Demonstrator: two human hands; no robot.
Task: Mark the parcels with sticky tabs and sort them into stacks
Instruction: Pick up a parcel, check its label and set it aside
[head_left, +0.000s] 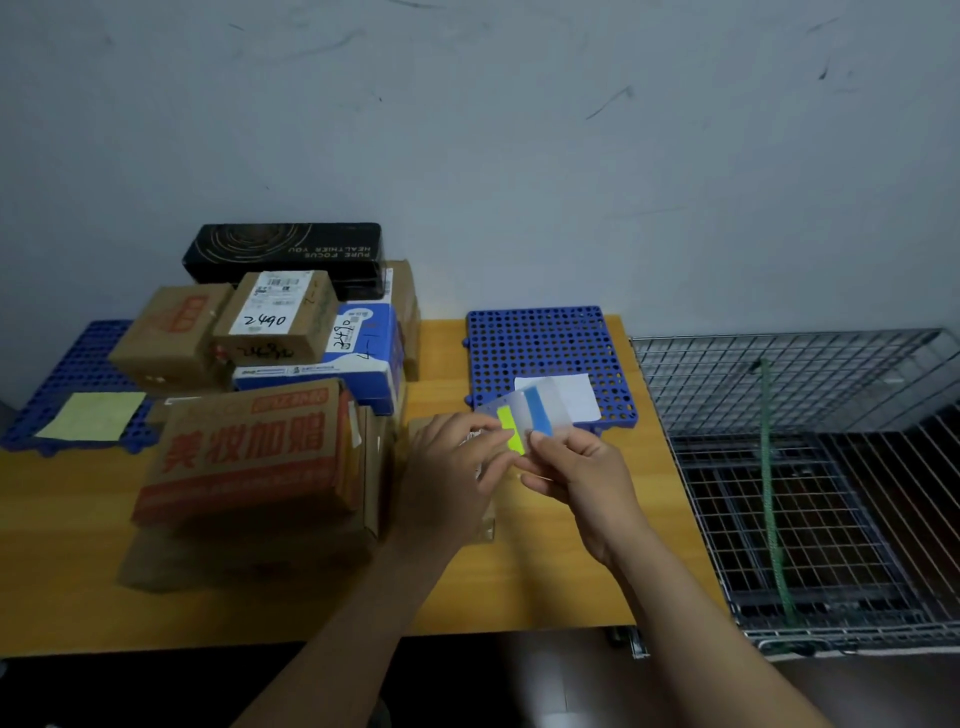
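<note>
here your right hand (574, 470) pinches the tab sheet (530, 410) steady so your left hand (457, 467) can nip the yellow tab (511, 430) off — parcels (270, 374) wait heaped just left, the blue mat (545, 343) bare for stacks.

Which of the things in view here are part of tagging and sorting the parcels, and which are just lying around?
Part of the job:
- sheet of sticky tabs, held by left hand and right hand
- pile of parcels
- blue perforated mat, probably a sorting spot
- second blue mat bearing a yellow note

Lying about:
- wire cage
- green cord
</note>
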